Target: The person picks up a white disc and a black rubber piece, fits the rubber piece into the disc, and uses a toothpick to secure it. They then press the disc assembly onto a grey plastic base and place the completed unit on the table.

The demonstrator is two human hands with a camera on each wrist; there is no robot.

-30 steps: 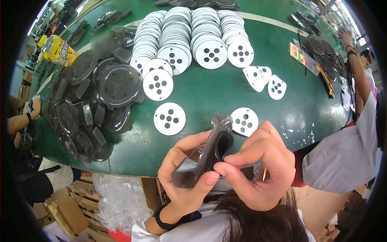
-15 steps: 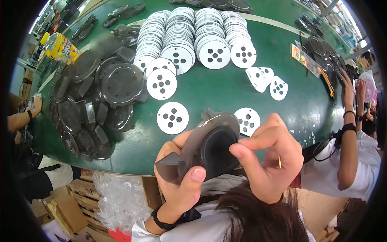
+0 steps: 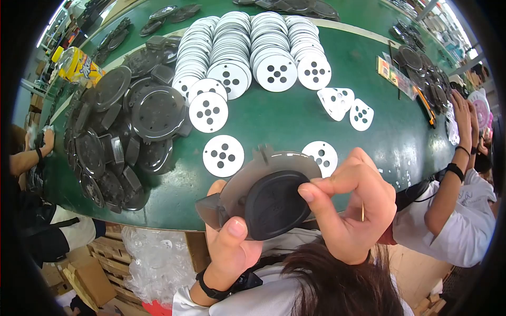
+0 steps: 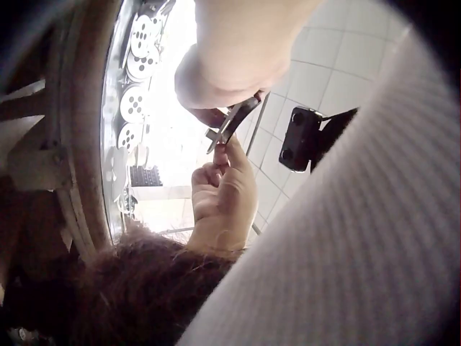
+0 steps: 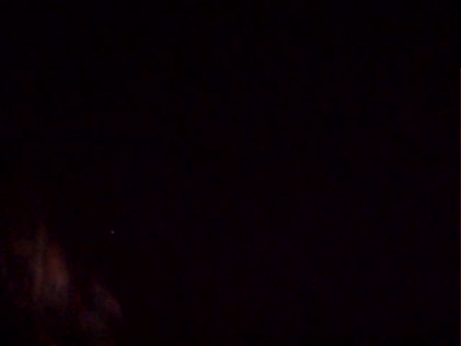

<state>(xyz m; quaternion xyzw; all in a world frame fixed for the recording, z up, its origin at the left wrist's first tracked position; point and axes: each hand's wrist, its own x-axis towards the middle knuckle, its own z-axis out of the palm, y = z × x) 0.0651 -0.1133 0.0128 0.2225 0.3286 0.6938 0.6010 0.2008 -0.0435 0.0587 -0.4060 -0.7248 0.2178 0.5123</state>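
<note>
In the head view my left hand [image 3: 232, 250] grips a translucent grey plastic part [image 3: 242, 179] by its left side, thumb in front and fingers mostly hidden behind. A black rounded pad [image 3: 278, 205] lies against the face of that part, tilted toward the camera. The thumb and forefinger of my right hand [image 3: 356, 205] pinch the pad's upper right edge. A thin pale stick [image 3: 362, 211] shows among the curled fingers of this hand. The left wrist view shows both hands meeting at a dark part [image 4: 241, 115] seen edge-on. The right wrist view is almost black.
White discs with dark holes stand in overlapping rows [image 3: 232, 45] at the back; single discs [image 3: 223, 156] lie nearer. Grey plastic parts [image 3: 158, 113] are heaped at left beside a yellow-labelled bottle [image 3: 79, 66]. An orange-and-black tool [image 3: 426, 108] lies at right, near another person's arms [image 3: 453, 174].
The grey part has turned from nearly edge-on to show the black pad's broad face. My right hand has shifted slightly right, still pinching. The person at right has moved their arms.
</note>
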